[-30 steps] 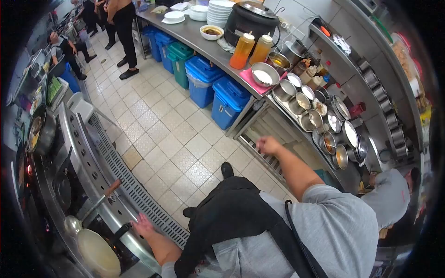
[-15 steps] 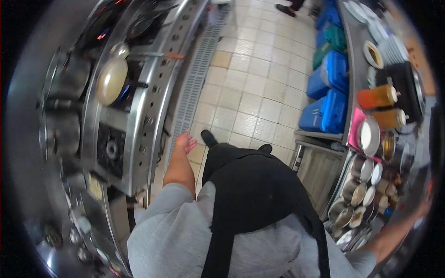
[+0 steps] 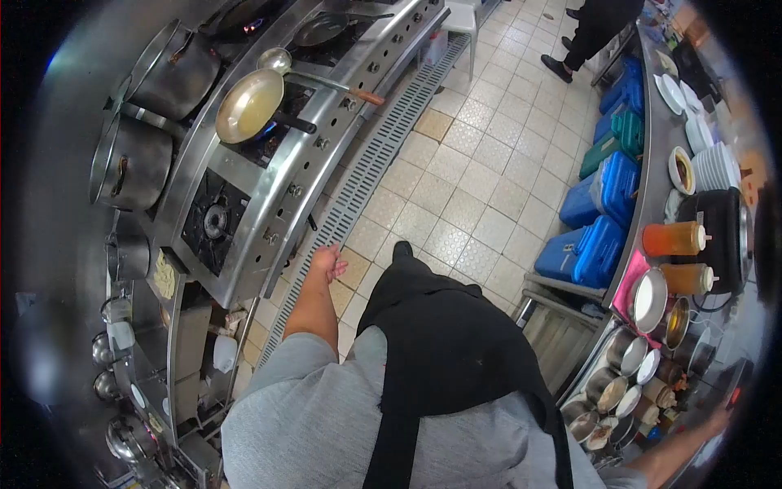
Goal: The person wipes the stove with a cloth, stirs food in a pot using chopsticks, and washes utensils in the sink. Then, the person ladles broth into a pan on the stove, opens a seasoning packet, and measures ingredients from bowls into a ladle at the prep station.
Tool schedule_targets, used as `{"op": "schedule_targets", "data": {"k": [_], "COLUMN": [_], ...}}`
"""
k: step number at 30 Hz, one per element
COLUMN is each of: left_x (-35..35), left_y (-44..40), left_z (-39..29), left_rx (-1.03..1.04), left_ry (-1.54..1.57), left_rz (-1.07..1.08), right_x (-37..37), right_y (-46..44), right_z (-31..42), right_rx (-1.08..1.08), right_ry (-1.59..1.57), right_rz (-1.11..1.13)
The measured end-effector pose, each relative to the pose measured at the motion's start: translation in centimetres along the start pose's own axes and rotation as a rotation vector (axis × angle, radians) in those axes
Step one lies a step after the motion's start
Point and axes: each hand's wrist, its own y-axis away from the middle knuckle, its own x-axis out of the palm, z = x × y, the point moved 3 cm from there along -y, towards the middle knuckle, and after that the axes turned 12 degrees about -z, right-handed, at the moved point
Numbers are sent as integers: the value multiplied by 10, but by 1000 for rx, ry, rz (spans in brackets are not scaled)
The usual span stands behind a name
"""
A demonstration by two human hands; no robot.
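My left hand [image 3: 327, 263] hangs beside the stove front over the floor drain, holding nothing, its fingers loosely bent and apart. Toward the right edge, my right hand [image 3: 720, 419] reaches over the counter to a dark flat object [image 3: 740, 381] with a small red spot; its fingers are too unclear to tell whether they grip it. Metal pots [image 3: 626, 352] and sauce bottles [image 3: 660, 393] stand near that arm. On the stove, a frying pan [image 3: 250, 106] with yellowish liquid sits over a blue flame, beside a ladle [image 3: 274, 60] with a wooden-ended handle [image 3: 366, 95].
Large stockpots [image 3: 134, 167] stand behind the burners. On the right counter [image 3: 639, 213] are orange squeeze bottles [image 3: 674, 239], a white-filled bowl [image 3: 649, 300] and stacked plates [image 3: 715, 169]. Blue bins [image 3: 582, 251] sit below. Another person's legs [image 3: 582, 45] show farther down the tiled floor [image 3: 452, 183].
My view has turned, so the stove and counter sit lower and farther right. More of the other person shows. My right hand remains by the dark object; my left still hangs free.
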Motion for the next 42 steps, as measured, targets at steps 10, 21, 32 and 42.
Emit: {"op": "schedule_targets", "data": {"k": [10, 21, 32, 42], "left_x": [39, 280, 421, 460], "left_y": [-28, 81, 254, 318], "left_z": [-31, -45, 101, 175], "left_rx": [5, 512, 709, 820], "left_ry": [-383, -1168, -1371, -1467], "left_rz": [237, 814, 1112, 1220], "right_x": [-180, -364, -443, -420], "right_y": [22, -57, -169, -240], "right_z": [246, 80, -128, -175], "right_rx": [510, 576, 63, 643], "right_ry": [-366, 136, 592, 246], "right_rz": [312, -35, -351, 81]}}
